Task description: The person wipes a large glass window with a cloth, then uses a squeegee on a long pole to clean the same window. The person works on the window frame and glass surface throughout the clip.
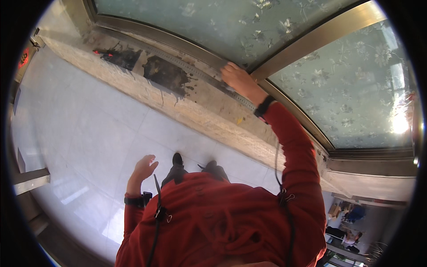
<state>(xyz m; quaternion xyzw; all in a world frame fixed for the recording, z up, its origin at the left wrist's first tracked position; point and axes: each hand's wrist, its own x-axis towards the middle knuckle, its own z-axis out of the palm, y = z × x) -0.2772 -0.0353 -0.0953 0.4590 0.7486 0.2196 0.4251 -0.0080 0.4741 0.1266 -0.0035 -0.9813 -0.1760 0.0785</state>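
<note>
My right hand (238, 80) reaches out to the ledge, its fingers bent against the lower metal rail of a window frame (200, 50). The hand is slightly blurred, and whether something is pinched in it cannot be made out. Under and beside it a long steel ruler (186, 66) lies along the ledge (213, 100). Two dark, wet-looking patches mark the ledge: a larger patch (165, 75) with drips running over the edge, and another patch (125, 59) farther left. A red and black pen-like tool (103, 53) rests by the latter. My left hand (145, 167) hangs over the floor, holding nothing, fingers apart.
Frosted, flower-patterned glass panes (320, 83) rise behind the ledge. Pale floor tiles (100, 110) spread below, with my shoes (178, 159) near the ledge's foot. A yellow fleck (239, 120) lies on the ledge. At lower right are a cardboard box (334, 211) and a person (350, 237).
</note>
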